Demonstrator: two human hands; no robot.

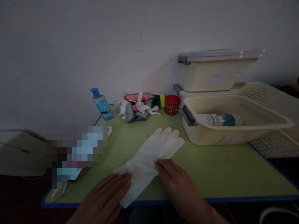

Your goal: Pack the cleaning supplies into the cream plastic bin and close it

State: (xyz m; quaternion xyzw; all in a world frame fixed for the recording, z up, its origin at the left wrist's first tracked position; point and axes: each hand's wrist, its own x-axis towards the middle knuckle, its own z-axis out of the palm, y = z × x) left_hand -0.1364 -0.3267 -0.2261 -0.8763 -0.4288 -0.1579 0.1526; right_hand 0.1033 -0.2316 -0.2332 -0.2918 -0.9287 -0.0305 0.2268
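A white glove [149,152] lies spread on the green table, its fingers pointing to the far right and its cuff close to the near edge. My left hand [106,193] rests on the cuff with its fingers stretched out flat. On the glove's right side, my right hand [177,180] has its fingers together and bent. Its fingertips close on the bunched thumb part of the glove; my own thumb is hidden beneath.
Left stand a blue bottle [102,105] and a blurred-out device [86,149]. Along the back are crumpled cloths [136,112], a sponge [161,100] and a red roll [172,105]. An open cream bin [238,136] at right holds a white bottle [219,119]; a lidded box [207,74] stands behind.
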